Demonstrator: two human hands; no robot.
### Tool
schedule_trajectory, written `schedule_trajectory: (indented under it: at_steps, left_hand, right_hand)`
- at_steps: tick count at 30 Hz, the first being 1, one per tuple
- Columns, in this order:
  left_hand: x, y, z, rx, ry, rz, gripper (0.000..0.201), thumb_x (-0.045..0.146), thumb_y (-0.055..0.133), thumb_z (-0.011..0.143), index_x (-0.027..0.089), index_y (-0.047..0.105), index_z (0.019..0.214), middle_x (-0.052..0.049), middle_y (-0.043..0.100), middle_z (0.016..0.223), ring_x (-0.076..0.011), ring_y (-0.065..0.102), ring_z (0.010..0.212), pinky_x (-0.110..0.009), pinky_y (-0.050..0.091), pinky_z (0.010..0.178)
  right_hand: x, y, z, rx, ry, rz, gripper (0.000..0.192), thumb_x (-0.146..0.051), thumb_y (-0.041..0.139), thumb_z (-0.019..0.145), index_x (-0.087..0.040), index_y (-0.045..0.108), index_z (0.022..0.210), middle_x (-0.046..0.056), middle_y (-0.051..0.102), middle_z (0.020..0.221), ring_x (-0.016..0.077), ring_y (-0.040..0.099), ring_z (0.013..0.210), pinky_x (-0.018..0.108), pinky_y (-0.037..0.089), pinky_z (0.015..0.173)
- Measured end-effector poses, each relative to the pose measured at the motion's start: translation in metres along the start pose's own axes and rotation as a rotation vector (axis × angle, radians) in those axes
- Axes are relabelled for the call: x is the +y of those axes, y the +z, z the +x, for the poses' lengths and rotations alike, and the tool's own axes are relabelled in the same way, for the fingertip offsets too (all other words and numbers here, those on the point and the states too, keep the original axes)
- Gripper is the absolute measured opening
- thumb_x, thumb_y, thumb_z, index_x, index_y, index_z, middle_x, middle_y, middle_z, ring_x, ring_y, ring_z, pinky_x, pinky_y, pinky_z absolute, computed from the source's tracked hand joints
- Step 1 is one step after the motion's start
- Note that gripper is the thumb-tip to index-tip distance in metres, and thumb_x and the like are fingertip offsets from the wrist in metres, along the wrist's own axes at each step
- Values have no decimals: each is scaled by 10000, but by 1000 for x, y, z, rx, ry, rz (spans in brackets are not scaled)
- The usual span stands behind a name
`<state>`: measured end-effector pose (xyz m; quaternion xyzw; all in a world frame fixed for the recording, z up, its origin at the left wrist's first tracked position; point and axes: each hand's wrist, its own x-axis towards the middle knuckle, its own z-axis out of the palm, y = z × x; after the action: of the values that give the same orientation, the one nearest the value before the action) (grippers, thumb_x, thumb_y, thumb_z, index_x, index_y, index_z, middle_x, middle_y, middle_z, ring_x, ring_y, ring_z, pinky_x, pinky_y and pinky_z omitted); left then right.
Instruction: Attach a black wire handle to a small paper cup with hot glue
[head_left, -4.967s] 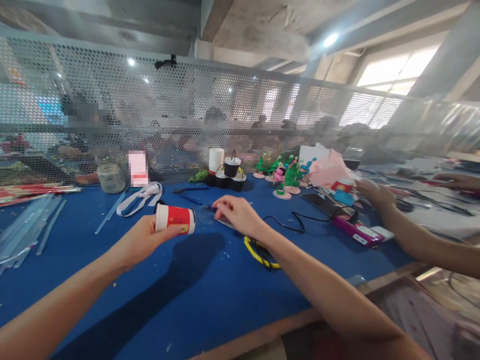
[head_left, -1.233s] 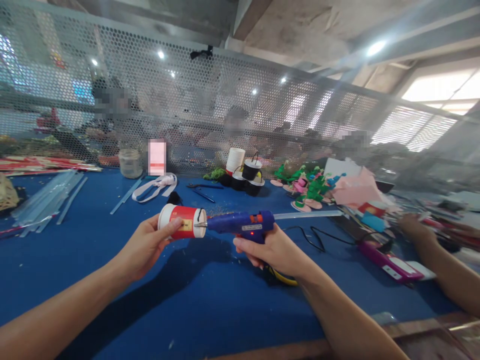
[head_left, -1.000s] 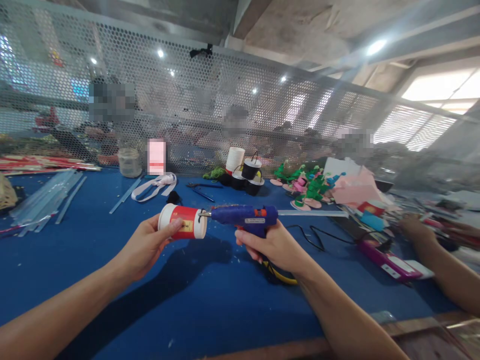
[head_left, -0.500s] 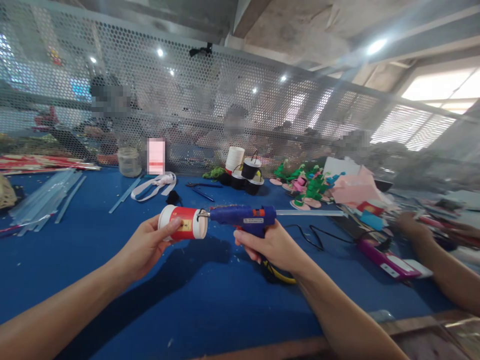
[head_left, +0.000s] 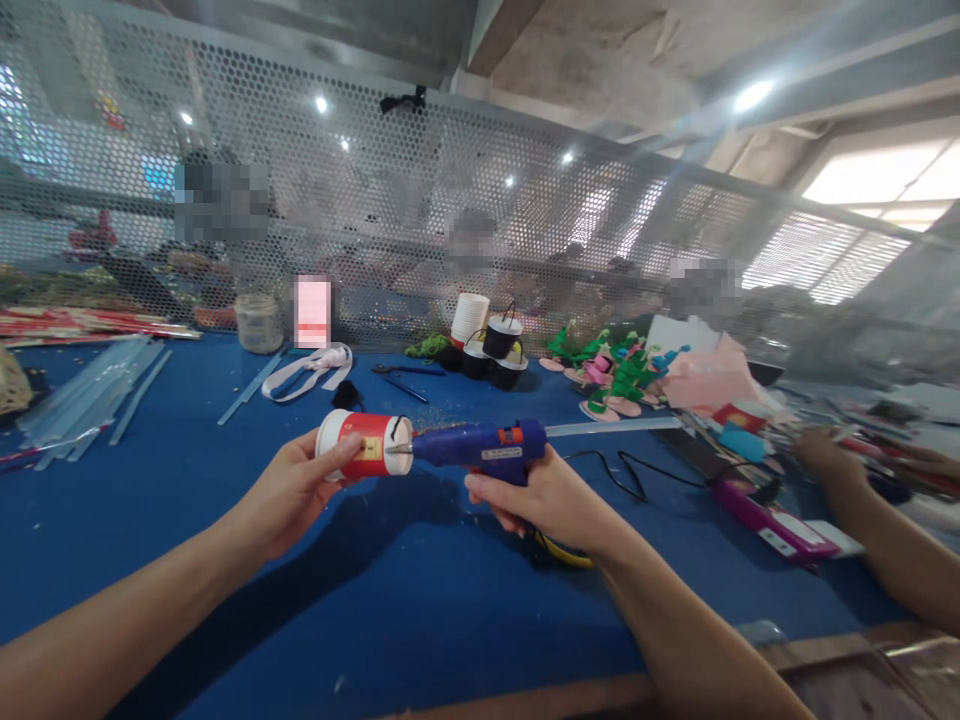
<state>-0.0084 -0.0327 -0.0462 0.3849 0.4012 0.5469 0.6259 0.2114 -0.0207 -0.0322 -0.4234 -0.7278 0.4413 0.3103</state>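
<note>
A red and white paper cup lies on its side in the air, with my left hand wrapped round its rim end. Its white base end points right, and a short black strand lies on it near that end. My right hand grips a blue glue gun by the handle. The gun's metal nozzle is at the cup's side near the base end; whether it touches I cannot tell. A clear glue stick sticks out from the gun's back.
Clear glue sticks lie at left, near a glass jar and white ribbon. Behind stand black buckets, stacked cups and green craft pieces. A purple power strip and another person's hand are at right.
The glue gun in my right hand has moved slightly left and down, with its nozzle lower along the cup's side. My left hand and the cup have barely moved.
</note>
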Motion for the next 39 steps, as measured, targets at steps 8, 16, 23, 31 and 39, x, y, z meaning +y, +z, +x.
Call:
schedule_trajectory:
  at_steps: [8, 16, 23, 31, 39]
  left_hand:
    - [-1, -1, 0, -4, 16, 10, 147, 225, 631, 652, 137, 633, 770, -39, 666, 747, -111, 587, 649, -214, 443, 647]
    - [-2, -2, 2, 11, 38, 32, 183, 234, 650, 628, 134, 632, 780, -45, 668, 748, -121, 590, 663, -219, 444, 655]
    - [-3, 1, 0, 74, 148, 149, 204, 269, 659, 607, 165, 636, 780, -22, 673, 778, -117, 585, 703, -214, 445, 682]
    - [-1, 3, -2, 152, 191, 356, 245, 317, 637, 610, 162, 633, 800, -23, 676, 772, -133, 588, 684, -224, 455, 641]
    - [-3, 2, -1, 153, 212, 407, 259, 330, 631, 612, 158, 632, 806, -30, 678, 782, -137, 590, 691, -225, 454, 641]
  right_hand:
    - [-1, -1, 0, 23, -14, -33, 224, -335, 515, 713, -136, 503, 610, -57, 415, 387, 41, 390, 338, 156, 351, 335]
    - [-2, -2, -1, 48, -25, -49, 226, -343, 518, 701, -133, 507, 617, -53, 423, 388, 45, 393, 336, 159, 347, 326]
    - [-1, -2, -3, 77, -39, -87, 226, -357, 519, 699, -139, 516, 639, -51, 434, 395, 57, 411, 340, 173, 360, 336]
    - [5, 3, -2, 156, -100, -237, 165, -318, 521, 703, -160, 534, 653, -56, 443, 404, 61, 421, 352, 175, 356, 358]
    - [2, 3, -3, 185, -105, -355, 176, -322, 502, 711, -166, 524, 633, -56, 442, 382, 76, 426, 356, 194, 356, 379]
